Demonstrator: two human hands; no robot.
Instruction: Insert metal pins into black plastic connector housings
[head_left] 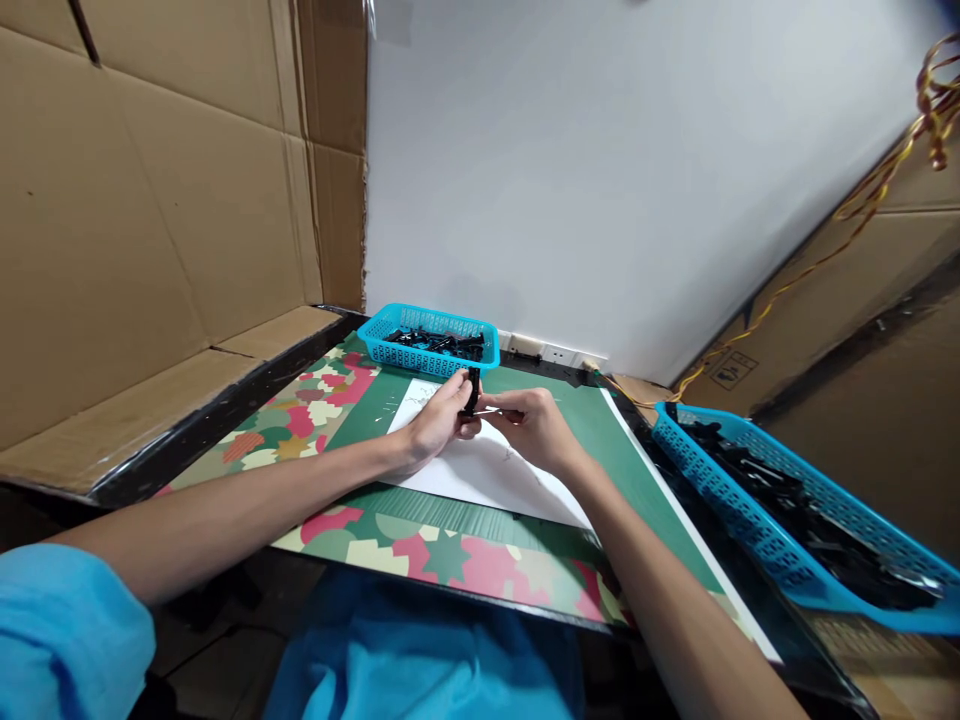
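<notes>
My left hand (439,420) is closed around a small, narrow black part (473,390), held roughly upright above a white sheet (457,465). In my right hand (536,425) the fingers pinch a thin, light-coloured tool (491,411), possibly a blade; its exact kind is too small to make out. The tool's tip meets or lies very close to the lower end of the black part. Fingers of both hands hide some of the part and most of the tool.
A blue basket (429,360) with several black parts stands behind my hands. Another blue basket (750,520), full of black parts, is at the right. Under the sheet lies a green patterned mat (360,535). Sockets (559,355) and a twisted yellow cable (787,280) run along the wall side; cardboard (165,200) stands left.
</notes>
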